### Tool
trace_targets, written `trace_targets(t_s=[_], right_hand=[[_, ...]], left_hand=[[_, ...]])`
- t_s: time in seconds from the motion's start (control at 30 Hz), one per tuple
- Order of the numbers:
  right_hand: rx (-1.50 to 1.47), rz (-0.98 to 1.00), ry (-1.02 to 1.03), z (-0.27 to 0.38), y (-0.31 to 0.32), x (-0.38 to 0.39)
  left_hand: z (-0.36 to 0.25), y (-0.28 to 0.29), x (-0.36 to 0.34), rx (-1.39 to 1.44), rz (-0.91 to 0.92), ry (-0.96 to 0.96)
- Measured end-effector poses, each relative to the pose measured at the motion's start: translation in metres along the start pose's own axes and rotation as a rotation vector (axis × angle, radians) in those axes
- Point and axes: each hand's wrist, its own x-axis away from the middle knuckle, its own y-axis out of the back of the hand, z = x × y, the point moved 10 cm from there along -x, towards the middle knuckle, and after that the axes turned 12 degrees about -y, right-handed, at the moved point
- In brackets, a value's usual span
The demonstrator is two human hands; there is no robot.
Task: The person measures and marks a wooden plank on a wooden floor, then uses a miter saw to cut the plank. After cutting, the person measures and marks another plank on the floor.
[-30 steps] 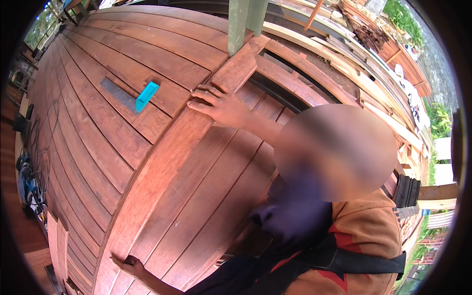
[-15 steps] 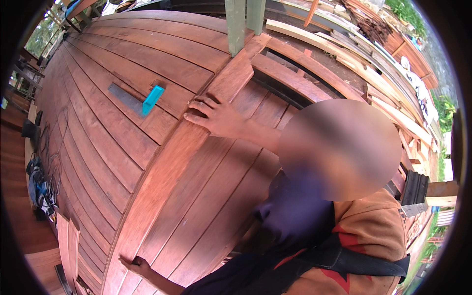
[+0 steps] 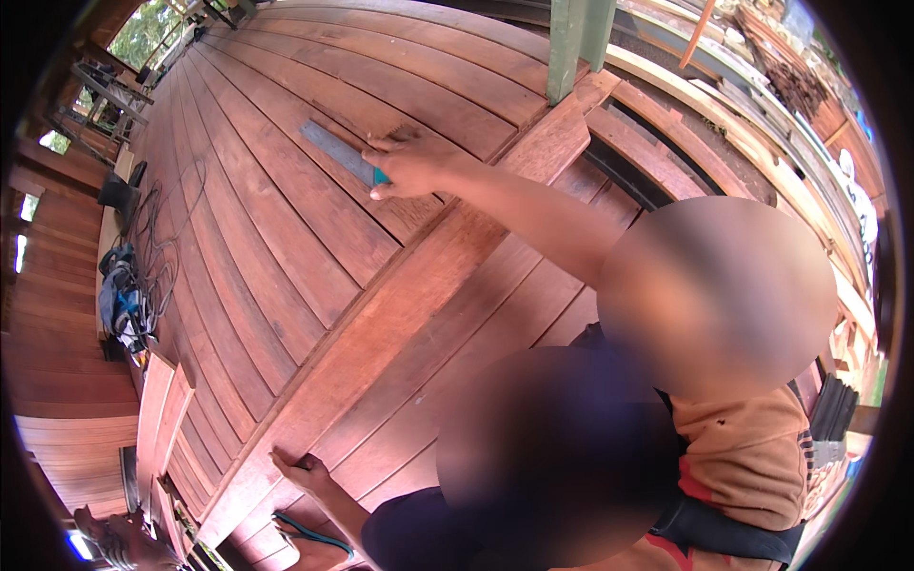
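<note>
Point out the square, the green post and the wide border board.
Square [image 3: 335, 150]: head view, on its grey blade.
Green post [image 3: 564, 49]: head view, on its left face.
Wide border board [image 3: 404, 305]: head view, on its top, mid-length.

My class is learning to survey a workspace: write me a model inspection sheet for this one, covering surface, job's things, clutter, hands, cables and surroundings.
Surface: reddish-brown deck boards with dark gaps between them.
Job's things: a carpenter's square, grey blade and turquoise handle, lies flat on the deck; a long board runs diagonally alongside.
Clutter: blue-and-black gear at the left, kind unclear; short planks below it.
Hands: right hand at the square's handle, mostly covering it, grip unclear; left hand at the long board's lower part, grip unclear.
Cables: thin dark cords looped on the deck near the gear.
Surroundings: green post at the top, stacked timber beyond it.
</note>
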Motion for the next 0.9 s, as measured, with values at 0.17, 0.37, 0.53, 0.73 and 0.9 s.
trace_targets(t_s=[0.17, 0.37, 0.53, 0.73, 0.9], right_hand=[[0.204, 0.118, -0.084, 0.042, -0.010, -0.007], [-0.298, 0.300, -0.089, 0.009, 0.010, 0.068], [-0.785, 0.020, -0.146, -0.021, 0.064, 0.220], [-1.253, 0.311, -0.252, -0.030, -0.038, 0.327], [-1.267, 0.286, -0.490, -0.060, -0.059, 0.326]], left_hand=[[-0.012, 0.032, -0.011, 0.057, 0.009, 0.026], [-0.039, -0.003, 0.103, 0.072, -0.333, 0.188], [-0.116, -0.146, 0.170, -0.360, 0.815, 0.070], [-0.115, -0.365, 0.384, -0.901, 1.771, 0.023], [-0.008, -0.385, 0.451, -0.913, 1.847, 0.013]])
